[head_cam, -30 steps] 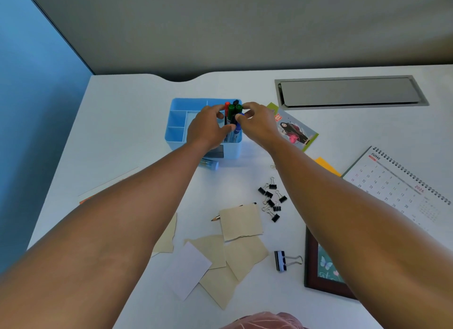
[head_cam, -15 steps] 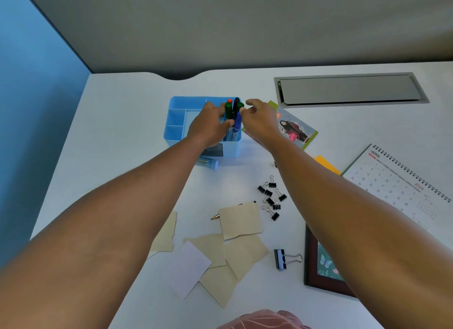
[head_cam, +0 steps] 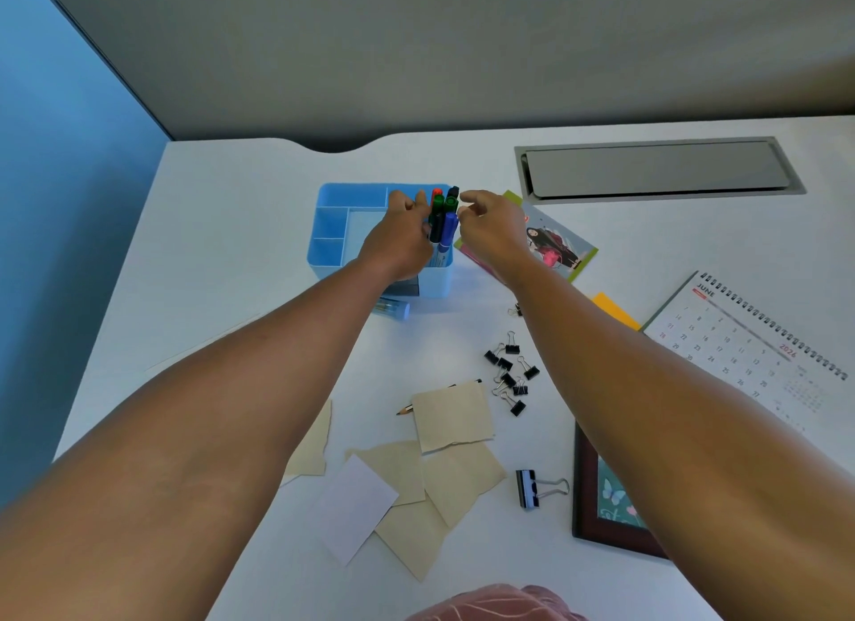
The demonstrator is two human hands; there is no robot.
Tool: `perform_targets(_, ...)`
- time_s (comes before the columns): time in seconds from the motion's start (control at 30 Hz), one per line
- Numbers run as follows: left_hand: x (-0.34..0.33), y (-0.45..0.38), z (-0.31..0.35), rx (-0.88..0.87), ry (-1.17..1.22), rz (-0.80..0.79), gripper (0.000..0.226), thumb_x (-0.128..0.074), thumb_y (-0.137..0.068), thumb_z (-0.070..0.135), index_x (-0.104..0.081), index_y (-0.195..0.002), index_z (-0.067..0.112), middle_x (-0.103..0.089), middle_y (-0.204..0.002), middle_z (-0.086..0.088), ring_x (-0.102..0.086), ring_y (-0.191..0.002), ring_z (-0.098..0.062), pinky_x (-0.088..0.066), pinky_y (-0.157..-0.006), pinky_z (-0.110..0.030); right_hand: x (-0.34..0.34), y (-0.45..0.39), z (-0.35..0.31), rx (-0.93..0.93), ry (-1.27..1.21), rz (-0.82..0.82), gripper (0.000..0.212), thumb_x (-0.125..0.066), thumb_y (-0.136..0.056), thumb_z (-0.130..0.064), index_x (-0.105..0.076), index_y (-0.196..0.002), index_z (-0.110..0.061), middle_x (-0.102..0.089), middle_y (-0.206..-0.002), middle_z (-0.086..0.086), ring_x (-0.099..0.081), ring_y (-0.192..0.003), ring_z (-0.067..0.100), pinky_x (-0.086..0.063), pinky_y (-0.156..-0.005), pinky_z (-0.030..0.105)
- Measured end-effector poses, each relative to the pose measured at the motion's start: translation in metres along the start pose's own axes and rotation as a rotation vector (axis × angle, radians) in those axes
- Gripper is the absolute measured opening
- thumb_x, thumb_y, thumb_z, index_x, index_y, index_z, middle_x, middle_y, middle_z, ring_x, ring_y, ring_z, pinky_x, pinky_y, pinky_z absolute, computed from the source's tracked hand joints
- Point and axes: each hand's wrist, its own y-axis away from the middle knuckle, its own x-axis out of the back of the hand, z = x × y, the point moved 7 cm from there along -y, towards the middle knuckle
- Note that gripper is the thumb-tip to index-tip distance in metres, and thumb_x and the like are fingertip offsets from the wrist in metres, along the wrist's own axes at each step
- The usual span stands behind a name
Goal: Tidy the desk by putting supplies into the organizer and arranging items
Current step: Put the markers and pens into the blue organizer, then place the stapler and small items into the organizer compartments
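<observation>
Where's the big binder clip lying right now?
In the head view the big binder clip lies on the desk's near right part, between the torn beige papers and the dark picture frame.

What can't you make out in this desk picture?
Head view only:
- Dark wooden picture frame: mostly behind the right forearm.
- White spiral desk calendar: dates too small, corner cut by the right edge.
- Clear blue tube: half under the left forearm.
- Left hand: fingers hidden, grip on the markers unclear.

A light blue organizer (head_cam: 333,231) is seen far left on the desk; 4 markers (head_cam: 443,220) stand upright in its right compartment, caps up.
</observation>
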Motion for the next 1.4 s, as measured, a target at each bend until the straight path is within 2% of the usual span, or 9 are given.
perform_targets(0.2, -0.001, 0.001, 0.0, -0.007, 0.035, -0.038, 0.055, -0.042, -0.104, 0.013, -0.025, -0.156, 0.014, -0.033, -0.126, -0.011, -0.056, -0.103, -0.03, -0.052, -0.092, -0.042, -0.004, 0.002, -0.005, 0.039, 0.047, -0.055, 0.041, -0.044, -0.091, -0.001, -0.065, -0.125, -0.008, -0.07, -0.101, 0.019, -0.055, -0.078, 0.025, -0.051, -0.074, 0.039)
perform_targets(0.4, 0.002, 0.003, -0.005, 0.011, 0.056, -0.006, 0.057, -0.041, -0.104, 0.012, -0.021, -0.157, 0.011, -0.032, -0.137, -0.011, -0.053, -0.118, -0.026, -0.047, -0.098, -0.036, -0.002, 0.002, 0.0, -0.051, 0.0, -0.043, 0.04, -0.044, -0.095, -0.006, -0.058, -0.133, -0.007, -0.062, -0.131, 0.012, -0.059, -0.116, 0.025, -0.05, -0.097, 0.037)
perform_targets(0.5, 0.007, 0.009, -0.012, 0.043, 0.096, 0.052, 0.056, -0.041, -0.103, 0.011, -0.024, -0.156, 0.013, -0.034, -0.14, -0.009, -0.052, -0.12, -0.023, -0.046, -0.094, -0.032, 0.003, 0.006, 0.007, -0.074, -0.006, -0.018, 0.039, -0.044, -0.096, -0.008, -0.056, -0.133, -0.009, -0.062, -0.129, 0.011, -0.059, -0.112, 0.022, -0.05, -0.092, 0.031)
perform_targets(0.63, 0.019, 0.03, -0.015, 0.043, 0.203, 0.234, 0.041, -0.04, -0.105, 0.015, -0.046, -0.144, 0.019, -0.047, -0.127, -0.007, -0.057, -0.105, -0.019, -0.046, -0.081, -0.027, 0.011, 0.018, 0.016, -0.123, -0.045, 0.026, 0.04, -0.045, -0.092, -0.005, -0.056, -0.131, -0.007, -0.062, -0.12, 0.007, -0.056, -0.078, 0.004, -0.041, -0.057, 0.01)
perform_targets(0.87, 0.021, 0.083, -0.008, -0.032, 0.305, 0.439, 0.026, -0.05, -0.099, 0.019, -0.061, -0.123, 0.023, -0.058, -0.111, 0.004, -0.056, -0.093, -0.011, -0.037, -0.065, -0.006, 0.022, 0.054, 0.031, -0.175, -0.019, -0.016, 0.027, -0.044, -0.087, -0.005, -0.062, -0.107, -0.006, -0.065, -0.102, 0.012, -0.06, -0.085, 0.024, -0.049, -0.063, 0.029)
perform_targets(1.03, -0.008, 0.115, -0.007, -0.072, 0.333, 0.36, 0.018, -0.056, -0.096, 0.021, -0.063, -0.111, 0.026, -0.056, -0.103, 0.011, -0.056, -0.091, -0.006, -0.042, -0.07, -0.011, 0.02, 0.085, 0.043, -0.133, 0.153, -0.14, 0.014, -0.053, -0.085, -0.002, -0.059, -0.073, 0.002, -0.058, -0.074, 0.017, -0.054, -0.072, 0.024, -0.055, -0.079, 0.048)
perform_targets(1.13, -0.038, 0.13, -0.014, -0.047, 0.303, 0.23, 0.016, -0.059, -0.094, 0.022, -0.065, -0.108, 0.028, -0.063, -0.106, 0.009, -0.058, -0.093, -0.008, -0.049, -0.08, -0.023, 0.019, 0.105, 0.05, -0.107, 0.248, -0.207, 0.018, -0.055, -0.084, -0.003, -0.057, -0.066, -0.005, -0.052, -0.068, 0.016, -0.051, -0.068, 0.024, -0.052, -0.071, 0.041)
perform_targets(1.27, -0.079, 0.152, -0.025, 0.04, 0.189, -0.003, 0.023, -0.064, -0.092, 0.031, -0.063, -0.115, 0.03, -0.058, -0.108, 0.008, -0.057, -0.102, -0.015, -0.05, -0.088, -0.03, 0.019, 0.126, 0.065, -0.125, 0.325, -0.263, 0.013, -0.06, -0.089, -0.011, -0.063, -0.077, -0.007, -0.067, -0.091, 0.014, -0.062, -0.09, 0.029, -0.053, -0.089, 0.042)
perform_targets(1.4, -0.1, 0.177, -0.032, 0.102, 0.126, 0.004, 0.031, -0.063, -0.093, 0.035, -0.059, -0.123, 0.029, -0.053, -0.129, 0.004, -0.049, -0.122, -0.018, -0.045, -0.097, -0.031, 0.014, 0.147, 0.084, -0.163, 0.337, -0.315, 0.022, -0.063, -0.088, -0.016, -0.069, -0.105, -0.002, -0.069, -0.111, 0.013, -0.063, -0.105, 0.03, -0.051, -0.093, 0.04)
